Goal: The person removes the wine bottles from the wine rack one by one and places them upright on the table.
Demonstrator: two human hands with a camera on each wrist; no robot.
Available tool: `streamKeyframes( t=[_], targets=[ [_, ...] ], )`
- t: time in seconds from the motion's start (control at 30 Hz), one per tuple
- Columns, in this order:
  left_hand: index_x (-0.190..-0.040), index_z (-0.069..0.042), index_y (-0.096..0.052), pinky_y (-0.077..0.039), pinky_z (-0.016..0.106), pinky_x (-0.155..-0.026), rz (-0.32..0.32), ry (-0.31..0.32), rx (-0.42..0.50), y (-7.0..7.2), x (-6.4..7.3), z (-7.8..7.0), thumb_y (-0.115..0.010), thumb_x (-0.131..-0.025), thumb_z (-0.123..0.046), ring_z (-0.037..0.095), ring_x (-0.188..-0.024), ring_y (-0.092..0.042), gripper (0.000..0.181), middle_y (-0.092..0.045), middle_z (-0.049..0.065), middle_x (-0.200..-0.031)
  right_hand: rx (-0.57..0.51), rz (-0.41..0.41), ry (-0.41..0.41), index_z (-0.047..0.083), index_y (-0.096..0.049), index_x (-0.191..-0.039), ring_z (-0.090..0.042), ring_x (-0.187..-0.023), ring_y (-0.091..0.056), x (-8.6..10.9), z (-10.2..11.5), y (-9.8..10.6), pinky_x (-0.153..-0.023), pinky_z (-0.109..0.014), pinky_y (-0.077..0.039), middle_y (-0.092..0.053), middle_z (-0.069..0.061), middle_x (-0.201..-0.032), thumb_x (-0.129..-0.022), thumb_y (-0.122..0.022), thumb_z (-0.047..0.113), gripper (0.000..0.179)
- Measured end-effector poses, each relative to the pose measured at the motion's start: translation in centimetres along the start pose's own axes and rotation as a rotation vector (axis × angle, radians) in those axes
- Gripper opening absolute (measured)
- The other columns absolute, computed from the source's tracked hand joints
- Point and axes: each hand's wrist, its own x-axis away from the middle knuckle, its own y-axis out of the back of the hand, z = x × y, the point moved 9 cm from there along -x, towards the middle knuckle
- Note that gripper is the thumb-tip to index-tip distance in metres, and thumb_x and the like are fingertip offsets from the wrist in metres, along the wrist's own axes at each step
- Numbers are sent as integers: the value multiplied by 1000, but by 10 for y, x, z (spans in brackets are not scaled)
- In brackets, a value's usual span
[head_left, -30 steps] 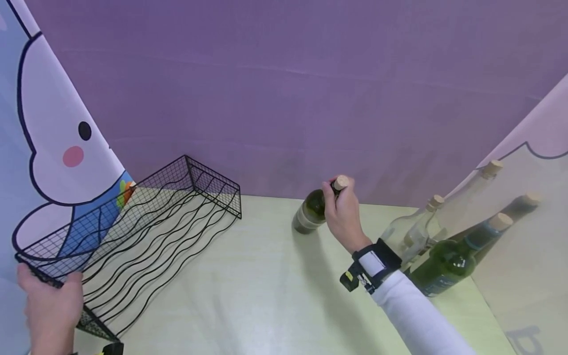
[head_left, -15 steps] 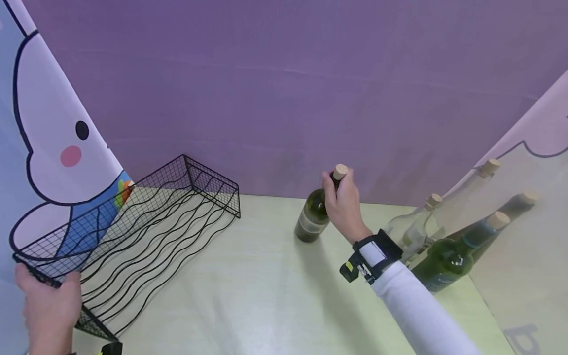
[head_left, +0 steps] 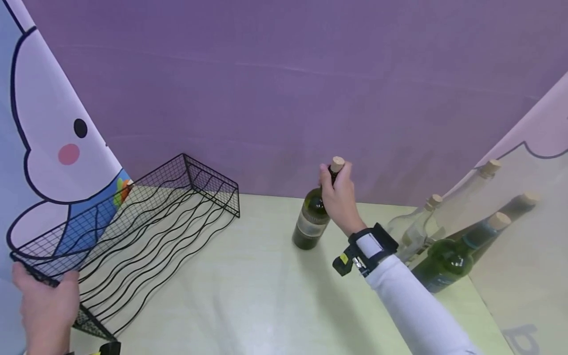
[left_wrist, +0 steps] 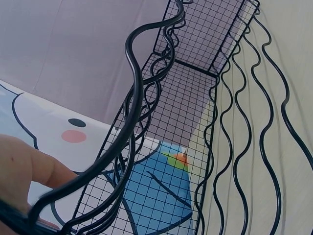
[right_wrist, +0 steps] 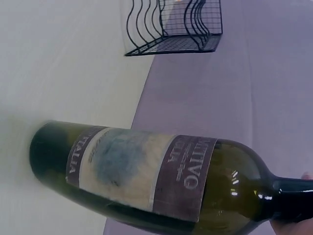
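Observation:
By its dark neck, just under the cork, my right hand (head_left: pixel 340 202) grips a green wine bottle (head_left: pixel 309 228). The bottle leans, base low and neck toward the back wall; whether its base touches the table cannot be told. In the right wrist view the wine bottle (right_wrist: pixel 122 169) shows a cream and dark label. At lower left, my left hand (head_left: pixel 46 308) holds the near end of a black wire rack (head_left: pixel 215 193) with mesh panels and wavy bars. Part of that hand (left_wrist: pixel 29 166) shows at the edge of the left wrist view, beside the wires.
Several corked bottles stand together at the right: a green bottle (head_left: pixel 448 261), a clear bottle (head_left: pixel 419 236) and others partly hidden behind. A purple cloth wall (head_left: pixel 284 98) closes the back. Pale tabletop (head_left: pixel 222 296) lies between rack and bottles.
The right hand has risen in the head view, away from me, tipping the wine bottle more upright, its base now a little nearer me. The left hand and rack have barely shifted.

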Motion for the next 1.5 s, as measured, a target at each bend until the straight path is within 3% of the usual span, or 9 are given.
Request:
streamKeyframes(
  t=[0.3, 0.6, 0.7, 0.87, 0.97, 1.27, 1.5],
  targets=[
    [-154, -25, 26, -14, 64, -120, 1, -4, 2, 1, -3, 5, -38, -97, -30, 50, -150, -4, 86, 3, 27, -164, -72, 51, -67, 5, -23, -133, -37, -94, -58, -6, -4, -8, -83, -36, -45, -53, -11, -97, -105, -40, 39, 47],
    [-153, -27, 28, -13, 64, -120, 10, 24, -2, 1, -4, 9, -37, -98, -31, 49, -150, -3, 85, 4, 26, -164, -57, 76, -67, 3, -21, -136, -33, -91, -57, -5, -1, -11, -84, -36, -44, -53, -13, -96, -105, -40, 39, 51],
    [-153, -27, 28, -13, 64, -120, 14, 22, -3, 1, -3, 8, -37, -98, -31, 50, -150, -3, 85, 5, 26, -164, -59, 81, -108, 3, -19, -140, -35, -99, -58, -4, -5, -10, -91, -41, -46, -54, -16, -104, -104, -44, 40, 57],
    [-153, -27, 28, -13, 65, -120, 16, 18, -8, 2, -1, 5, -37, -98, -32, 50, -150, -2, 85, 5, 26, -164, -36, 94, -184, 2, -32, -136, -31, -117, -55, 0, -16, -10, -105, -49, -45, -53, -19, -123, -100, -54, 32, 52],
    [-153, -27, 27, -13, 66, -119, 16, 5, -7, 2, 0, 4, -38, -98, -32, 51, -150, -2, 86, 5, 27, -164, -29, 99, -167, 2, -37, -133, -31, -119, -56, 0, -19, -11, -107, -51, -45, -56, -18, -123, -99, -57, 24, 45],
    [-154, -26, 27, -12, 65, -120, 15, -6, -3, 2, 0, 2, -38, -98, -31, 52, -149, -3, 86, 5, 27, -164, -29, 129, -51, -1, -21, -139, -35, -115, -56, 5, -20, -18, -106, -52, -45, -53, -19, -118, -101, -53, 13, 51],
    [-154, -26, 26, -12, 64, -120, 6, 5, 3, 2, -1, 3, -38, -98, -30, 50, -150, -1, 85, 6, 25, -164, -30, 147, -60, 0, -20, -137, -35, -115, -55, 6, -22, -20, -106, -54, -44, -50, -19, -116, -101, -52, 12, 49]
  ],
)
